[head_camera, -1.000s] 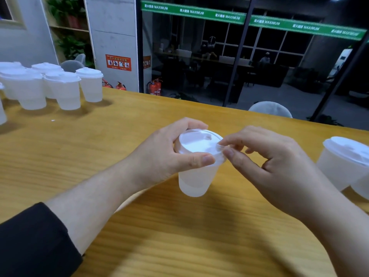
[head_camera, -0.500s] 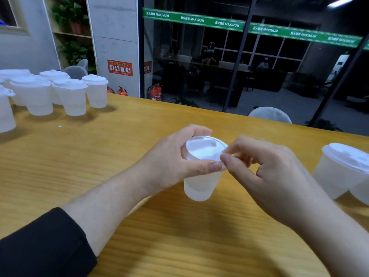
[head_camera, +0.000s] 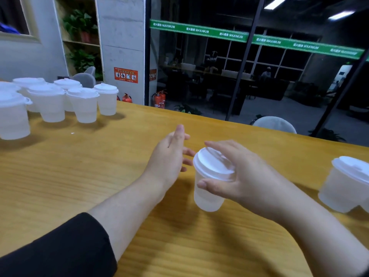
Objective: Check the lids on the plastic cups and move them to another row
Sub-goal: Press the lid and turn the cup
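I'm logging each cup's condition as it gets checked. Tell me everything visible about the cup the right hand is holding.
The cup is translucent whitish plastic, tapering to a narrower base, capped with an opaque white lid that looks seated all round. It tilts, top leaning toward the left hand, and seems lifted off the wooden table. The right hand grips it near the rim, thumb in front, fingers over the lid. The left hand is open, apart from it.
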The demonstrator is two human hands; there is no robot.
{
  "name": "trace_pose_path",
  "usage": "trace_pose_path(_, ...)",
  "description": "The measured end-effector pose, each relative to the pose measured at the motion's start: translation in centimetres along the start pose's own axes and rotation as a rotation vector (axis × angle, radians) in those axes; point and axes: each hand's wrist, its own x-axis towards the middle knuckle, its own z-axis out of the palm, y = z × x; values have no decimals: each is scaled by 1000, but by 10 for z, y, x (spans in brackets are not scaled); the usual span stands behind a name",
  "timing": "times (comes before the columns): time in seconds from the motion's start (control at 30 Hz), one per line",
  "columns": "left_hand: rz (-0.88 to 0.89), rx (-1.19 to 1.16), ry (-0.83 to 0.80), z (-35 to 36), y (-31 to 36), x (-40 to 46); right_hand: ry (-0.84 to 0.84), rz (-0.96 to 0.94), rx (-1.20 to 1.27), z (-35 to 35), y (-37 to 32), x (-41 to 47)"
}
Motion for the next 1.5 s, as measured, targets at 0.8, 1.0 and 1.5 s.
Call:
trace_pose_path(0.8,-422,-640,-157,39,9,-36,398,77,447,-1,0,-11)
trace_pose_path(1.0,-372,-582,-91,34,15,-36,408,101,495,-3,-5,-11)
trace_pose_path(1.5,-129,-492,-1,41,5,-30,557,88,639,7,-7,-9)
